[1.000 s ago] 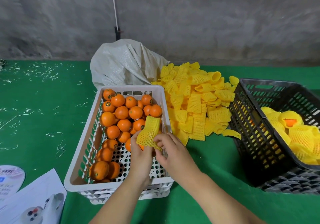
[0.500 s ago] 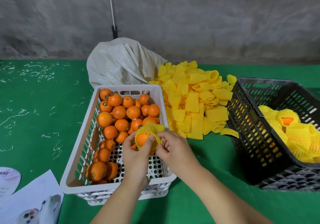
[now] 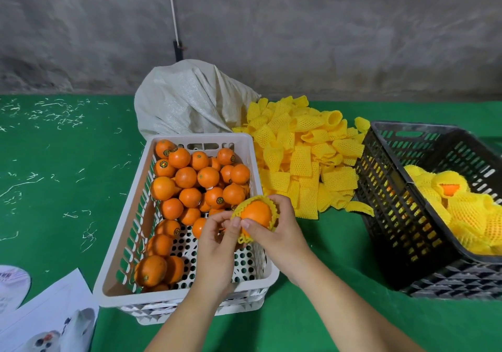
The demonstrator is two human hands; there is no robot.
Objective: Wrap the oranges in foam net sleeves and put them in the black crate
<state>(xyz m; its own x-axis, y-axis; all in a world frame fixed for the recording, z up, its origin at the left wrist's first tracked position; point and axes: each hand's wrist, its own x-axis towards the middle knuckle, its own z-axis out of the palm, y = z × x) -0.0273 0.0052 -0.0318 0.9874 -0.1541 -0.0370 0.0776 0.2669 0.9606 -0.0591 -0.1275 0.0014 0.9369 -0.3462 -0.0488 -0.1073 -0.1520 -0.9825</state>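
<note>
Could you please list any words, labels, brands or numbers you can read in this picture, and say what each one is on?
No text can be read here.
Small round dark stickers on the loose oranges in the white plastic crate: too small to read.
White printed paper sheets at the lower left of the green table cover: printing too blurred to read.

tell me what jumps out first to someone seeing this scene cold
Both hands, the left hand and right hand, hold an orange half pulled into a yellow foam net sleeve above the white crate's near right corner. Loose oranges fill that crate, a bright heap of spare sleeves lies behind it to the right, and wrapped fruit sits in the black crate at far right.
</note>
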